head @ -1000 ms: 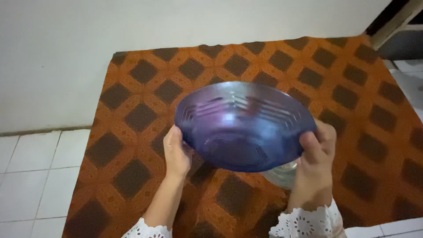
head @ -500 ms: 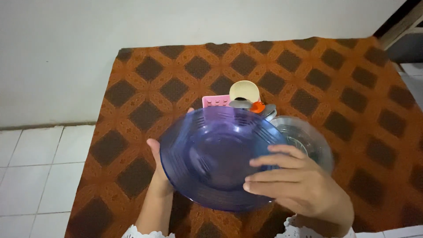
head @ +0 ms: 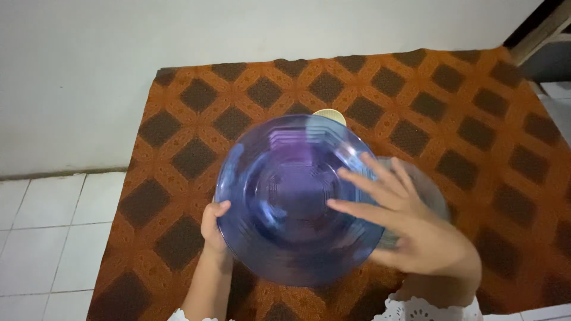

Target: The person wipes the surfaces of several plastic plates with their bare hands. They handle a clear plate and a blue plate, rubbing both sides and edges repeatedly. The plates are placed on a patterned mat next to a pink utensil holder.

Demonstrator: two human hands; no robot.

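I hold a large blue see-through bowl [head: 285, 196] above a table, its inside facing the camera. My left hand [head: 213, 229] grips its lower left rim from below. With fingers spread, my right hand [head: 410, 226] lies flat across the bowl's right rim and inside. A clear glass bowl [head: 425, 187] shows just behind my right hand. Only the top of a cream cup [head: 331, 115] peeks over the blue bowl's far rim.
The table wears an orange cloth with dark brown diamonds [head: 464, 107]. A white wall [head: 178, 35] runs along its far edge. White floor tiles [head: 47, 238] lie to the left. A dark doorway edge [head: 541, 30] stands at the top right.
The blue bowl has tipped to face the camera and risen, hiding the pink basket and most of the cup. My right hand has opened flat over its rim.
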